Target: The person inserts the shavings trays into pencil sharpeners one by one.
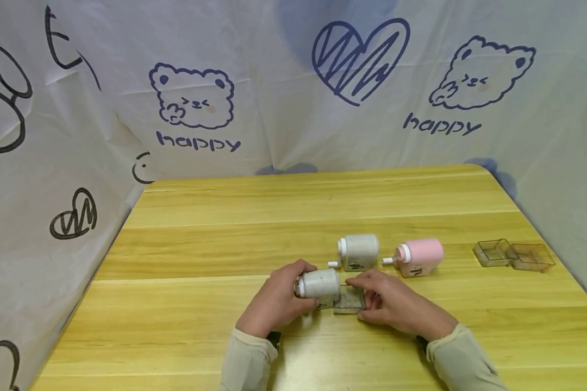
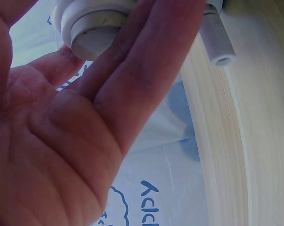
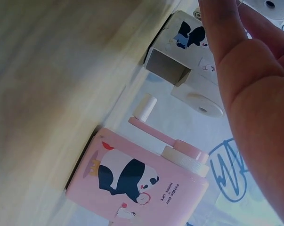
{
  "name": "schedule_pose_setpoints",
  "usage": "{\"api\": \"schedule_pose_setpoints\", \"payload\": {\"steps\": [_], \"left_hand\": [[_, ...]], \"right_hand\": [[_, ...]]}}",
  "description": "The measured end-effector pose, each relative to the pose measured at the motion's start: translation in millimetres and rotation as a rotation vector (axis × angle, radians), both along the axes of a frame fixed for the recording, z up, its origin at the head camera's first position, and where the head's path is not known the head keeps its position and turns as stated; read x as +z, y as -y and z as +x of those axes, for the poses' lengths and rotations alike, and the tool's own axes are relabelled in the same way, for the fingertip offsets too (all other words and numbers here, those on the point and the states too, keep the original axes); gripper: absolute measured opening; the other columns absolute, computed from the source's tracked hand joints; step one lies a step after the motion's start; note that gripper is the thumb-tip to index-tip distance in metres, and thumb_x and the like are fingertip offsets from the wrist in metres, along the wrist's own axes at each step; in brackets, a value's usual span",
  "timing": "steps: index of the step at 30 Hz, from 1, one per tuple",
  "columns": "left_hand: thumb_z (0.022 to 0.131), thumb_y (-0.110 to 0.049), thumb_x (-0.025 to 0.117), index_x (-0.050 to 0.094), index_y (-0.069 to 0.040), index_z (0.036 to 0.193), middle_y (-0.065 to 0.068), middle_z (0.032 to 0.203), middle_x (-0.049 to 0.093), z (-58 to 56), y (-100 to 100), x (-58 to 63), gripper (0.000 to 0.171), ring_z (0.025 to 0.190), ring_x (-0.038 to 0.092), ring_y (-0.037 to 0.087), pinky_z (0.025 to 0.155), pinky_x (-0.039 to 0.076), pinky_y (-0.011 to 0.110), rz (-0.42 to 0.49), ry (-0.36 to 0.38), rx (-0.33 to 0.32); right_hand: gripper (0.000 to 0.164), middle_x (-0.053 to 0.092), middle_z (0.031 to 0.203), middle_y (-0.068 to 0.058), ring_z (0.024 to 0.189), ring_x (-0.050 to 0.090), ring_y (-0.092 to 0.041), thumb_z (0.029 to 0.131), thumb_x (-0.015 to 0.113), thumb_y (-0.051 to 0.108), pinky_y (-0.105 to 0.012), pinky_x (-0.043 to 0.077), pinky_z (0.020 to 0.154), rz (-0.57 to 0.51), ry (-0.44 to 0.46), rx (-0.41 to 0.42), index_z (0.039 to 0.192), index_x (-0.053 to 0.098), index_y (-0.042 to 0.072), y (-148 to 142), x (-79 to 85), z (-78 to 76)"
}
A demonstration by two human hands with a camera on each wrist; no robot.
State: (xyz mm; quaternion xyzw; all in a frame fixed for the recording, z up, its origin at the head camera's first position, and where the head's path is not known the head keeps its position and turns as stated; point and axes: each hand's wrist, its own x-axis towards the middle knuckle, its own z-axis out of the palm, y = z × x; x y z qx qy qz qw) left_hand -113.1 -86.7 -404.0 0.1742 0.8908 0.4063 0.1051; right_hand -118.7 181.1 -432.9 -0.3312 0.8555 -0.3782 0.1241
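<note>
My left hand [image 1: 276, 300] grips a greyish-white hand-crank pencil sharpener [image 1: 322, 283], fingers on its far side and thumb on its near side. Its white round end [image 2: 95, 35] and the crank knob [image 2: 220, 42] show past the fingers in the left wrist view. Against the sharpener's right side sits a clear shavings drawer [image 1: 349, 301]. My right hand [image 1: 396, 304] holds that drawer by its right end, index finger at the far corner, thumb at the near one. The drawer is out of sight in the right wrist view.
Just behind stands a second greyish-white sharpener [image 1: 362, 251], its drawer slot [image 3: 167, 67] hollow. To its right is a pink sharpener [image 1: 424, 256] with a panda picture. Two clear drawers, one greyish [image 1: 491, 254] and one pinkish [image 1: 533, 258], lie near the table's right edge.
</note>
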Motion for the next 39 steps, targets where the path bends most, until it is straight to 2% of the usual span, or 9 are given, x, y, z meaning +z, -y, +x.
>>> {"api": "schedule_pose_setpoints", "payload": {"steps": [7,16,23,34,39], "left_hand": [[0.079,-0.017,0.076,0.057,-0.012,0.122,0.001,0.106,0.061,0.5,-0.5,0.8,0.047,0.086,0.055,0.016,0.073,0.047,0.035,0.004,0.002,-0.001],[0.079,-0.017,0.076,0.057,-0.012,0.122,0.002,0.106,0.06,1.1,-0.8,1.1,0.048,0.086,0.055,0.016,0.073,0.047,0.035,0.008,0.009,0.001],[0.079,-0.016,0.076,0.057,-0.012,0.122,0.002,0.106,0.06,0.9,-1.2,1.1,0.048,0.086,0.055,0.016,0.073,0.047,0.035,0.002,0.003,-0.001],[0.079,-0.017,0.076,0.057,-0.013,0.122,0.002,0.107,0.061,1.6,-1.1,1.4,0.047,0.085,0.055,0.016,0.072,0.047,0.035,-0.003,0.0,-0.005],[0.079,-0.017,0.076,0.057,-0.014,0.121,0.002,0.107,0.06,1.4,-0.7,1.6,0.047,0.085,0.055,0.016,0.072,0.047,0.035,-0.003,0.009,-0.006]], "right_hand": [[0.059,0.052,0.109,-0.005,0.08,0.052,-0.007,0.085,0.071,0.026,-0.026,0.049,0.07,0.003,0.01,-0.001,0.136,0.05,0.004,-0.5,1.2,-0.1],[0.058,0.052,0.097,0.0,0.078,0.052,-0.006,0.086,0.069,0.035,-0.026,0.049,0.07,0.015,-0.005,-0.001,0.133,0.052,0.005,-1.3,1.3,-0.8],[0.056,0.052,0.094,0.001,0.079,0.052,-0.008,0.086,0.071,0.031,-0.027,0.049,0.07,-0.001,-0.02,0.004,0.133,0.053,0.008,-1.6,1.0,-0.2],[0.058,0.053,0.114,-0.002,0.082,0.053,-0.006,0.084,0.072,0.025,-0.027,0.049,0.072,0.048,-0.032,0.013,0.136,0.052,0.009,-0.8,0.0,-1.2],[0.058,0.053,0.117,-0.002,0.082,0.051,-0.006,0.084,0.072,0.024,-0.027,0.047,0.07,0.072,-0.045,0.02,0.137,0.052,0.01,-0.4,0.0,-1.7]]}}
